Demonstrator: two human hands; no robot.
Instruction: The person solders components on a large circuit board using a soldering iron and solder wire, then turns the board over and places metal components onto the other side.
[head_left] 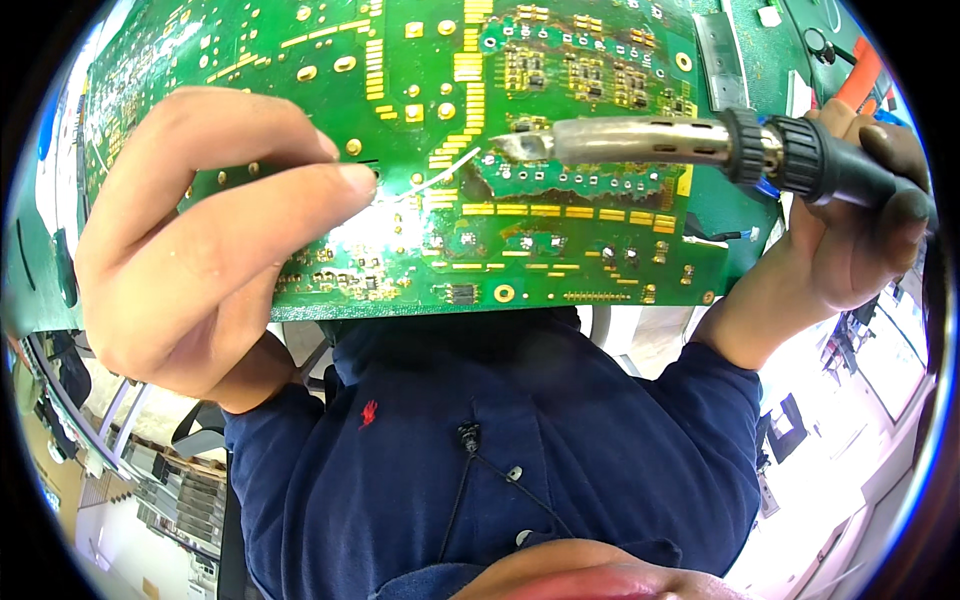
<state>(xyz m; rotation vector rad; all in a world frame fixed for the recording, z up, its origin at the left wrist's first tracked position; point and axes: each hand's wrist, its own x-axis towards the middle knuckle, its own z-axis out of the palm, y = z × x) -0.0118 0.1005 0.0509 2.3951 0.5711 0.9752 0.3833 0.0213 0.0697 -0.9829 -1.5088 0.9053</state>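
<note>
A large green circuit board [585, 285] with gold pads and small parts lies across the upper view, with a ragged, discoloured patch at upper right. My left hand [210, 230] pinches a thin pale solder wire [448, 169] at left, its free end reaching toward that patch. My right hand [858, 200] grips a soldering iron [650, 141] with a black handle and metal barrel. The iron's tip is over the discoloured patch, just right of the wire's end; whether they touch I cannot tell. Glare hides part of the board below my left fingertips.
The green work mat [755, 45] shows behind the board, with a metal strip [718, 55], an orange-handled tool [860, 75] and small dark items at right. Below the board edge are my dark-clad torso [480, 400] and parts of a chair and room.
</note>
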